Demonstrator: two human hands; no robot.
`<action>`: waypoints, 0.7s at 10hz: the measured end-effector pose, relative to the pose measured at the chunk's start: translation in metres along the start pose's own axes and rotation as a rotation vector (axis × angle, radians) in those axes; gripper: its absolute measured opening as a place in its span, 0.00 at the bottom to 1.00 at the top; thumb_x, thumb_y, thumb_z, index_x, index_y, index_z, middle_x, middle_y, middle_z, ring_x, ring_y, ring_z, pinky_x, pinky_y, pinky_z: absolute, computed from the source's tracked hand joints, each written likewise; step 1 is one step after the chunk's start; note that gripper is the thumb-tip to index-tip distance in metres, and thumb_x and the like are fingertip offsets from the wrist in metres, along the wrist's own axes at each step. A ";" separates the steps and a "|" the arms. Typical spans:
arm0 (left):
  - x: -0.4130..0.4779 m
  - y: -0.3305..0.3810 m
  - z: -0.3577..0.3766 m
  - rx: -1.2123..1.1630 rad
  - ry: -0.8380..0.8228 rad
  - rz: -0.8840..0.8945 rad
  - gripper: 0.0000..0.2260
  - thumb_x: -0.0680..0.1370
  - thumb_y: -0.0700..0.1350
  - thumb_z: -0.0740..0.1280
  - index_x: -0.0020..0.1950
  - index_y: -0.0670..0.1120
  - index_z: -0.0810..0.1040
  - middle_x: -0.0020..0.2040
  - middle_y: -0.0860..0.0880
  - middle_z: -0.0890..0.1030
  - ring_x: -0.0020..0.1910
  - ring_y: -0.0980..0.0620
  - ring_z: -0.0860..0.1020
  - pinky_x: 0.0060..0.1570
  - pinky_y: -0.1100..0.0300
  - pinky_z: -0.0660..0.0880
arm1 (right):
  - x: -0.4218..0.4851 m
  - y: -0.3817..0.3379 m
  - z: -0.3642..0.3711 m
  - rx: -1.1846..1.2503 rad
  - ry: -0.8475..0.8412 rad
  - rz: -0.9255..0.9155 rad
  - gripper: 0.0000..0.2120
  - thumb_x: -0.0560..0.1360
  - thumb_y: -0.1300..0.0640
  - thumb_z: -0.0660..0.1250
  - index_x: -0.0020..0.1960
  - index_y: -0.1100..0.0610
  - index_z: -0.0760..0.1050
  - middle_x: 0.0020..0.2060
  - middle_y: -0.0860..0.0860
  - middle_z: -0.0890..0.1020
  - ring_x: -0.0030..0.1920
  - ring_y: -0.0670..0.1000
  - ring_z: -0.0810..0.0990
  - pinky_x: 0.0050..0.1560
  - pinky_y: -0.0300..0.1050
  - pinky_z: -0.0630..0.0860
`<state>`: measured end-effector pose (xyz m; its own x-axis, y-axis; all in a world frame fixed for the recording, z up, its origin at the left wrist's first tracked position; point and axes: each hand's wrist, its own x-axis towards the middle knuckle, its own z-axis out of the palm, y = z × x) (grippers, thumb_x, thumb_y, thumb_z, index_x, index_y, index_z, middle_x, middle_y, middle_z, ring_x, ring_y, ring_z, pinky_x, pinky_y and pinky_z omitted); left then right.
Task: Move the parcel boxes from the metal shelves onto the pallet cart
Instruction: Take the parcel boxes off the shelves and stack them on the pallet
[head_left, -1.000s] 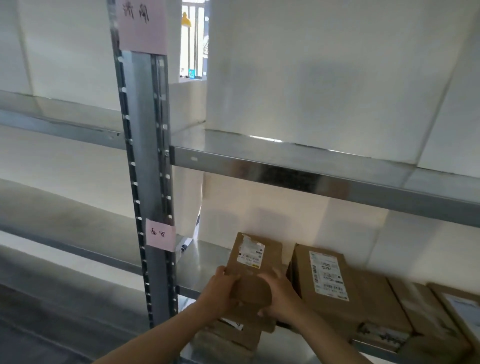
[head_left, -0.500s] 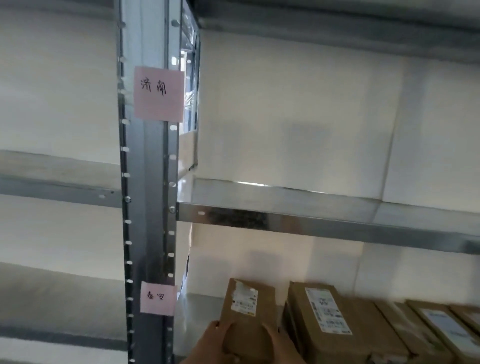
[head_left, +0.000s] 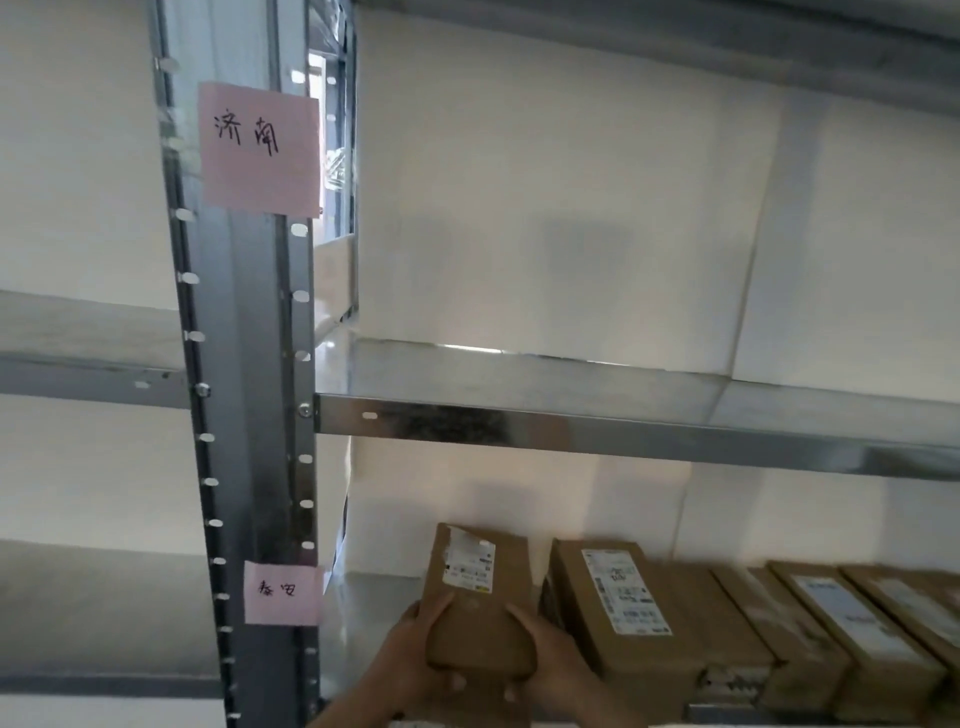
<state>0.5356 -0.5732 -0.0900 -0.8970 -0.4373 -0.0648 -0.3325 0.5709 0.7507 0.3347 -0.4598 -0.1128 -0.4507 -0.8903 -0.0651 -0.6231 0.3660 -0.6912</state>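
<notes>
A brown parcel box (head_left: 480, 597) with a white label stands on end at the left of the lower metal shelf (head_left: 374, 608). My left hand (head_left: 415, 654) grips its lower left side and my right hand (head_left: 550, 660) grips its lower right, fingers curled under the bottom edge. Just right of it lies a larger labelled parcel box (head_left: 628, 613), and several more boxes (head_left: 857, 639) run along the shelf to the right edge. The pallet cart is out of view.
A steel upright post (head_left: 249, 415) with pink paper notes (head_left: 260, 150) stands just left of my hands. The middle shelf (head_left: 571, 426) crosses above the parcels, bare on top. White wall panels back the shelves.
The camera has tilted upward, so the shelves sit lower in view. Both hands keep their grip on the same box, which stays by the post.
</notes>
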 end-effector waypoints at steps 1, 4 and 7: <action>-0.004 0.025 -0.012 0.029 0.060 -0.033 0.56 0.52 0.67 0.69 0.75 0.53 0.51 0.72 0.44 0.60 0.68 0.48 0.67 0.66 0.61 0.67 | -0.196 -0.067 -0.082 -0.024 -0.065 -0.112 0.46 0.64 0.61 0.75 0.74 0.49 0.52 0.68 0.49 0.63 0.69 0.50 0.64 0.68 0.40 0.65; -0.023 0.103 0.001 0.116 0.125 -0.004 0.51 0.58 0.66 0.70 0.75 0.52 0.50 0.72 0.44 0.61 0.68 0.47 0.65 0.66 0.58 0.66 | -0.119 -0.082 -0.089 -0.078 -0.003 0.070 0.44 0.67 0.59 0.74 0.75 0.49 0.52 0.71 0.52 0.62 0.70 0.51 0.63 0.67 0.42 0.64; -0.025 0.189 0.056 0.186 0.149 0.068 0.43 0.69 0.55 0.73 0.75 0.52 0.50 0.72 0.44 0.62 0.68 0.45 0.66 0.66 0.55 0.67 | -0.193 -0.046 -0.156 -0.107 0.092 0.005 0.43 0.68 0.52 0.74 0.74 0.51 0.53 0.72 0.52 0.63 0.70 0.51 0.64 0.67 0.45 0.64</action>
<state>0.4790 -0.4160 0.0167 -0.8711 -0.4829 0.0896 -0.3331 0.7149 0.6148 0.3507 -0.2623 0.0438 -0.5077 -0.8615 0.0015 -0.6830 0.4013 -0.6103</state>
